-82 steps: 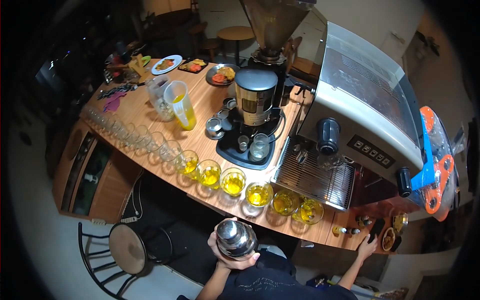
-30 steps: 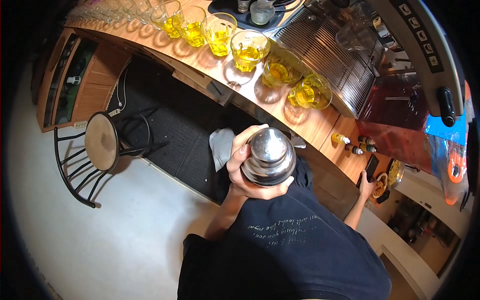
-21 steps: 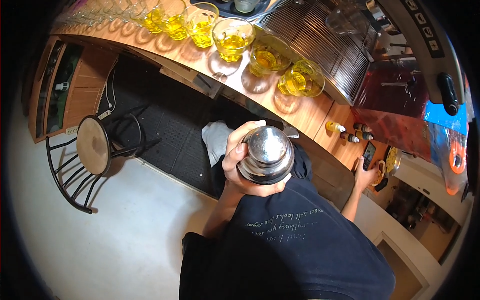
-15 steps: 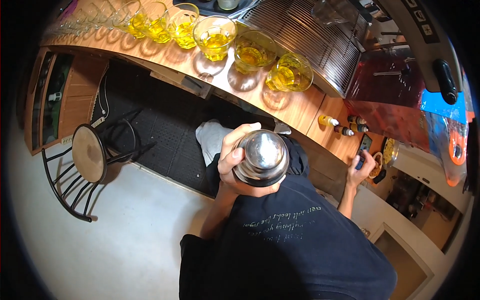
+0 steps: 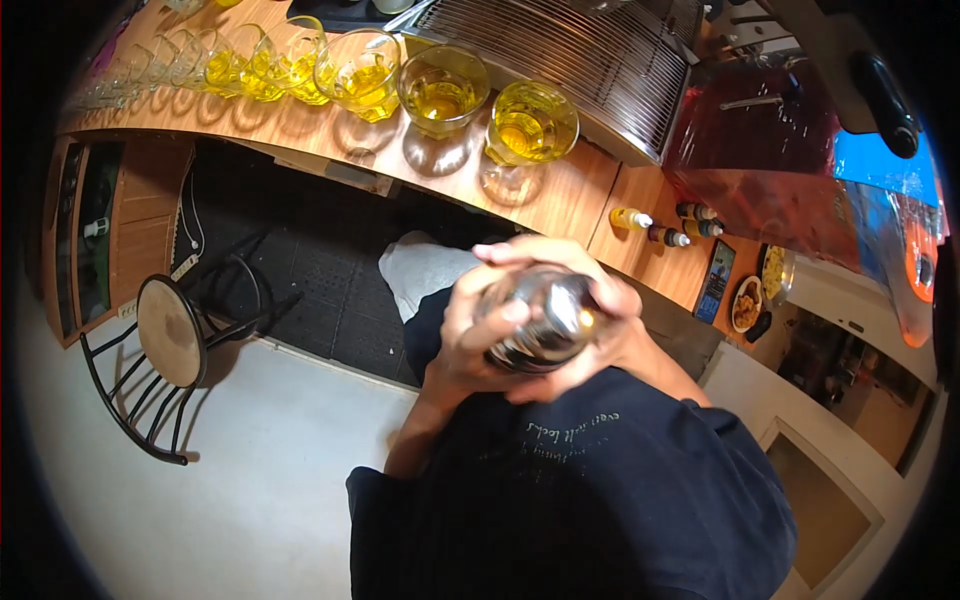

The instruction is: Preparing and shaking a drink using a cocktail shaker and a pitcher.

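A shiny metal cocktail shaker point(image 5: 548, 308) is held up in front of my chest, its domed end toward the camera. My left hand point(image 5: 466, 328) wraps round its left side, the fingers curled over the metal. From the right, my right hand point(image 5: 612, 308) closes on the shaker too, its fingers reaching across the far side. Slight blur softens both hands, and their palms are hidden. Beyond them on the wooden counter stands a row of glasses; the nearest glass point(image 5: 533, 122) holds yellow liquid.
A metal drip grille point(image 5: 570, 62) lies behind the glasses. To the right are small dropper bottles point(image 5: 630, 218), a phone point(image 5: 714, 280), a bowl of food point(image 5: 747, 305) and a red box-like surface point(image 5: 745, 140). A black-framed chair point(image 5: 170, 330) stands at left.
My right hand has left the phone on the counter and taken hold of the shaker beside my left hand. The shaker has tilted, and the view has shifted slightly.
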The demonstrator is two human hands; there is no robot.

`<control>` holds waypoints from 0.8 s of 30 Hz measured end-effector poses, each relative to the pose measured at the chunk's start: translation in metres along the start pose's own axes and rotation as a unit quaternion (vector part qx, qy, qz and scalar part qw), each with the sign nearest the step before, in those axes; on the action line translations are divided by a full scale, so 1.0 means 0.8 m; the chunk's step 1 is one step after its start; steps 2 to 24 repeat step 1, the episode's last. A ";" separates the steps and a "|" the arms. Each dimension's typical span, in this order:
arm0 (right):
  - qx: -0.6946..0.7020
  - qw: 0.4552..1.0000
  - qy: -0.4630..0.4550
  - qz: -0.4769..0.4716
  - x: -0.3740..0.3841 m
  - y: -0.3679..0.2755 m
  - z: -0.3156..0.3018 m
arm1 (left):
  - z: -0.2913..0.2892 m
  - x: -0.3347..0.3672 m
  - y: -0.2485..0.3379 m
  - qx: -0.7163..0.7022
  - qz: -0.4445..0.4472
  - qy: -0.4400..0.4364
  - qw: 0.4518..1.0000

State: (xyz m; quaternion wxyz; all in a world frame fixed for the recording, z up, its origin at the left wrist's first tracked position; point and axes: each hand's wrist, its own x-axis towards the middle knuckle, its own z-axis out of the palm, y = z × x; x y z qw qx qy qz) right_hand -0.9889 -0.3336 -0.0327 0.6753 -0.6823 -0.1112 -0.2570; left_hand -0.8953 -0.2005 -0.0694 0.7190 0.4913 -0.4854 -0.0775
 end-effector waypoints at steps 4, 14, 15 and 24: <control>-0.040 0.998 -0.003 -0.057 0.011 0.019 -0.001 | -0.006 -0.001 0.005 0.052 -0.017 -0.004 0.999; -0.040 0.998 -0.003 -0.057 0.011 0.019 -0.001 | -0.006 -0.001 0.005 0.052 -0.017 -0.004 0.999; -0.040 0.998 -0.003 -0.057 0.011 0.019 -0.001 | -0.006 -0.001 0.005 0.052 -0.017 -0.004 0.999; -0.040 0.998 -0.003 -0.057 0.011 0.019 -0.001 | -0.006 -0.001 0.005 0.052 -0.017 -0.004 0.999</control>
